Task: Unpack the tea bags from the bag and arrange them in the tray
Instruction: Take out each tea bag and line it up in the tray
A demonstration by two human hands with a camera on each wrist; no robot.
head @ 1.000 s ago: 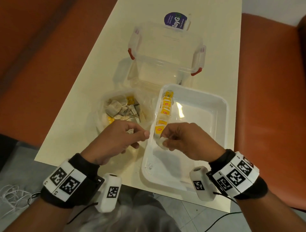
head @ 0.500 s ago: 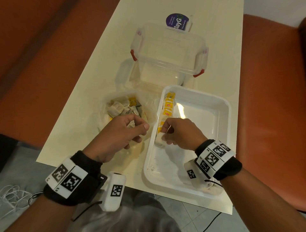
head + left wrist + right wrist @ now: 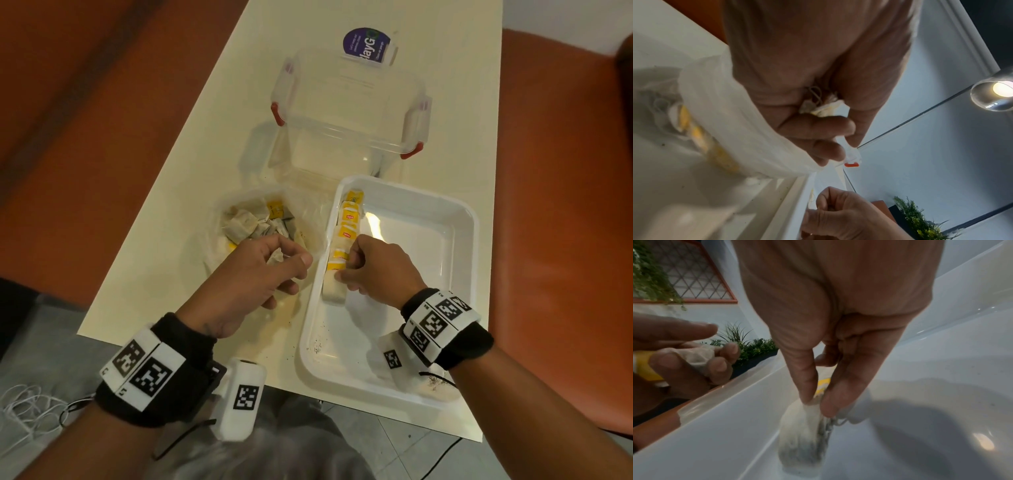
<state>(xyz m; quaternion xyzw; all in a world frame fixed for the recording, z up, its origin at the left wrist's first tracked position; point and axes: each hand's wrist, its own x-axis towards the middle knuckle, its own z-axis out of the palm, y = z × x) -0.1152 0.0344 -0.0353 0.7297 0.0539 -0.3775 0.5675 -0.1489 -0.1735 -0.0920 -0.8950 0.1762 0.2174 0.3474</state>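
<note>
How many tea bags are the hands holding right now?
2. One tea bag sits in the left hand over the bag; the right hand pinches the other in the tray. The left fist may hide more.

A clear plastic container (image 3: pixel 349 113) with red latches stands on the cream table (image 3: pixel 205 144), a purple round label (image 3: pixel 365 44) at its far edge. Orange seats (image 3: pixel 561 171) flank the table on both sides. White cord (image 3: pixel 20 407) lies coiled on the grey floor. A lit lamp (image 3: pixel 996 91) and green plants (image 3: pixel 920 222) show in the left wrist view.
</note>
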